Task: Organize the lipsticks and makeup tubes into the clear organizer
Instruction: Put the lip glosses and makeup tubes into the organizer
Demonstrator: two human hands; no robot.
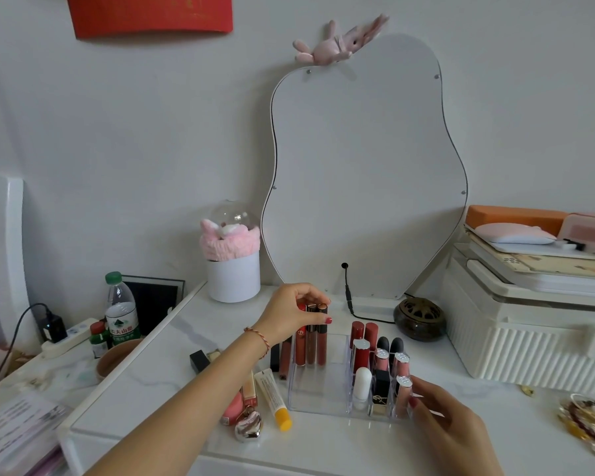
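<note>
I see the clear organizer (318,393) standing on the white bench (323,444), just in front of the wavy mirror (364,166). In the organizer's large left compartment three long lip gloss tubes (311,338) stand upright against the back wall, and the front part of this compartment is free. My left hand (296,312) curls over their caps, with the thumb and fingers pinching the tops. In the small cells on the organizer's right side stand two dark red lipsticks (364,333) at the back, then black-capped ones (389,343), pink tubes with silver caps (402,364), a white tube (362,386) and a black lipstick (381,389) with a gold logo that I cannot read surely. My right hand (443,410) rests against the organizer's front right corner, its fingers bent around the corner and touching the nearest silver-capped tube.

Just left of the organizer, on the bench, lie a white tube with a yellow cap (273,396), a silver heart-shaped case (248,428), a pink compact (232,408) and a black lipstick cap (199,360). Further left of the organizer, a water bottle (121,310) has a green label with Chinese characters. Right of the organizer the bench surface is free up to the white ribbed box (529,352), and a dark round burner (419,319) sits behind it.
</note>
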